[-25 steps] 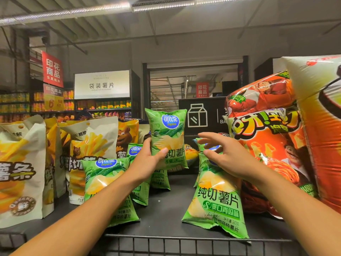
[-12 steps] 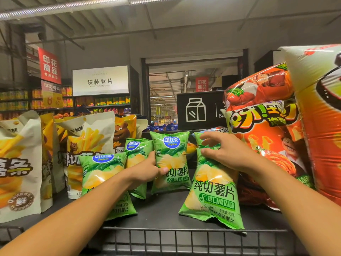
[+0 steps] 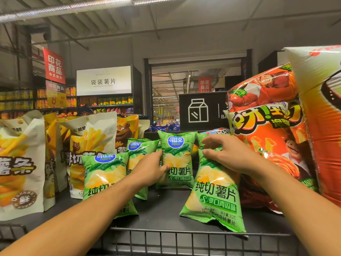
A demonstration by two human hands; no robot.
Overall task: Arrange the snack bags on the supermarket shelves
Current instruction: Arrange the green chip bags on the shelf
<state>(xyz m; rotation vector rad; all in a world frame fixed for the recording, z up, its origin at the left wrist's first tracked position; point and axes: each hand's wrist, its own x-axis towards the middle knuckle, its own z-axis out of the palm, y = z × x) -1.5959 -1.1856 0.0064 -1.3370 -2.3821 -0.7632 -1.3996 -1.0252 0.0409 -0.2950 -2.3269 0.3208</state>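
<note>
Both hands busy on the dark shelf (image 3: 162, 211): left hand (image 3: 150, 169) grips 1 upright shiny green chip bag (image 3: 178, 159), right hand (image 3: 227, 154) clutches another (image 3: 215, 196), probably straightening the row.

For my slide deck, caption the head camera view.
Left hand and right hand each grip a green chip bag on the shelf.

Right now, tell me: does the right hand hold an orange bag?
No, the right hand grips the top of a green chip bag; the orange bags stand beside it.
</note>
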